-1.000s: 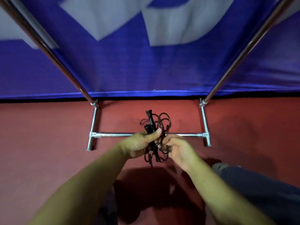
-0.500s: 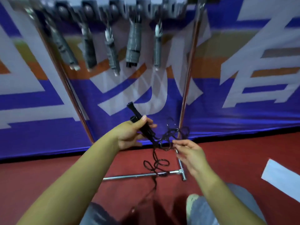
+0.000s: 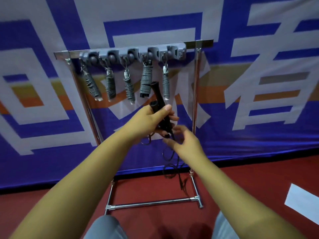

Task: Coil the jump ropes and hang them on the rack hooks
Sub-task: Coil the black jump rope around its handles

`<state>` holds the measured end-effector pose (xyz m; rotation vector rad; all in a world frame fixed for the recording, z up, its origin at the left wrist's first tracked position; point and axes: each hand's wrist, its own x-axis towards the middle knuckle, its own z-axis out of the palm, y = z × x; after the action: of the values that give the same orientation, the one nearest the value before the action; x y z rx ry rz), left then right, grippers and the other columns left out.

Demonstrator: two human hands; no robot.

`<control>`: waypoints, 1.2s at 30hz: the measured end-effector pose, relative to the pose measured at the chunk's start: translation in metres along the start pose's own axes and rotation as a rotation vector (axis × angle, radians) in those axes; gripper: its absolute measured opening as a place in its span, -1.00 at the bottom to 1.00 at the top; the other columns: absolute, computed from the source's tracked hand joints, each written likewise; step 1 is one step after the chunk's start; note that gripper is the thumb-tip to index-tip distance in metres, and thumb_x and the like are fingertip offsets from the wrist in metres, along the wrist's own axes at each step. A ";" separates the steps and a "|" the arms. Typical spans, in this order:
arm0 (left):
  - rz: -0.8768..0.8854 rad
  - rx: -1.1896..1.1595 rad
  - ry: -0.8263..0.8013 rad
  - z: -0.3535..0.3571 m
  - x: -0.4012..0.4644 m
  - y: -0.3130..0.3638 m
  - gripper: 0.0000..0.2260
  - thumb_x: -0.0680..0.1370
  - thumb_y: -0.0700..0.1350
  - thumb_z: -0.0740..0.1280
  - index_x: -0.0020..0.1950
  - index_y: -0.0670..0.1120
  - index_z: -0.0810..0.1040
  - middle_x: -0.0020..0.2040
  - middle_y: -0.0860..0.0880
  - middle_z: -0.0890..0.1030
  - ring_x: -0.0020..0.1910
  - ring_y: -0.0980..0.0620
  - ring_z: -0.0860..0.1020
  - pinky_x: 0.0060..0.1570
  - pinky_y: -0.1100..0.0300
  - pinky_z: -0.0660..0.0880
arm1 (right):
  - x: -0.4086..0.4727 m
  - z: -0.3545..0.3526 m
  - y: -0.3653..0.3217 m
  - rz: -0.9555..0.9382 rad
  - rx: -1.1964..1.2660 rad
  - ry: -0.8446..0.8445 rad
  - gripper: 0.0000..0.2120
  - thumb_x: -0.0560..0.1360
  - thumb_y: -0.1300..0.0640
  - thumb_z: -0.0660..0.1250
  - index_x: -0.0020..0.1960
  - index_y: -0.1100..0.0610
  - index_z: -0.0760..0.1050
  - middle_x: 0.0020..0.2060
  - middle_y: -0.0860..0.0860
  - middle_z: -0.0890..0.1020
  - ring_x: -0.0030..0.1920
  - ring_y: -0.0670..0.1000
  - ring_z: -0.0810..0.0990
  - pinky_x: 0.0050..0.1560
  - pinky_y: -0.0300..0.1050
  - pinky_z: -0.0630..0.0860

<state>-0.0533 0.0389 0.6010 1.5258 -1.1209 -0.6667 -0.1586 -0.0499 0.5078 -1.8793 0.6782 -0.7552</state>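
My left hand (image 3: 148, 121) grips the two black handles (image 3: 158, 99) of a black jump rope, held upright in front of the rack. The thin black cord (image 3: 170, 163) hangs from the handles in loose loops down toward the floor. My right hand (image 3: 183, 140) is just below the left, its fingers spread and loosely curved by the cord; whether it touches the cord I cannot tell. The chrome rack (image 3: 196, 94) carries a grey hook bar (image 3: 134, 54) on top. Several coiled grey jump ropes (image 3: 146, 81) hang from its hooks.
A blue, white and orange banner (image 3: 259, 75) covers the wall behind the rack. The rack's foot bar (image 3: 151, 202) lies on the red floor. A white sheet (image 3: 303, 202) lies on the floor at right. My knees (image 3: 107, 228) show at the bottom edge.
The view has tilted up from the floor to the rack top. My left hand has raised the handles toward the hanging ropes, the coil has dropped into loose hanging loops, and my right hand has moved closer under the left.
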 end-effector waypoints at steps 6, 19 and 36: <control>-0.084 -0.049 0.001 0.000 -0.012 -0.026 -0.76 0.62 0.02 0.17 0.01 -0.11 0.52 -0.01 -0.09 0.69 -0.04 -0.05 0.67 -0.17 0.02 0.62 | 0.003 0.026 0.053 0.123 0.192 -0.048 -0.73 0.56 0.35 0.22 -0.15 0.00 0.46 -0.36 -0.01 0.57 -0.40 -0.08 0.52 -0.28 -0.17 0.48; -0.172 -0.052 0.075 -0.029 -0.004 -0.035 -0.68 0.62 0.08 0.16 0.08 -0.16 0.50 -0.03 -0.06 0.70 -0.04 -0.06 0.67 -0.23 0.11 0.61 | 0.002 0.025 0.128 0.473 -0.292 -0.080 -0.57 0.54 0.26 0.28 0.39 0.24 0.37 0.32 0.18 0.49 0.28 0.12 0.49 0.28 -0.13 0.36; 0.131 -0.254 0.258 -0.048 0.001 0.007 -0.72 0.61 0.08 0.11 -0.01 -0.08 0.47 -0.08 -0.05 0.70 -0.06 -0.05 0.68 -0.44 0.29 0.50 | 0.030 0.064 0.110 0.276 0.011 -0.417 -0.76 0.48 0.01 0.40 -0.34 0.04 0.53 -0.42 -0.09 0.60 -0.30 -0.11 0.56 -0.08 -0.18 0.52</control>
<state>-0.0137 0.0590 0.6207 1.2689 -0.8948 -0.4865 -0.1056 -0.0774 0.3916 -1.8074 0.6429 -0.1804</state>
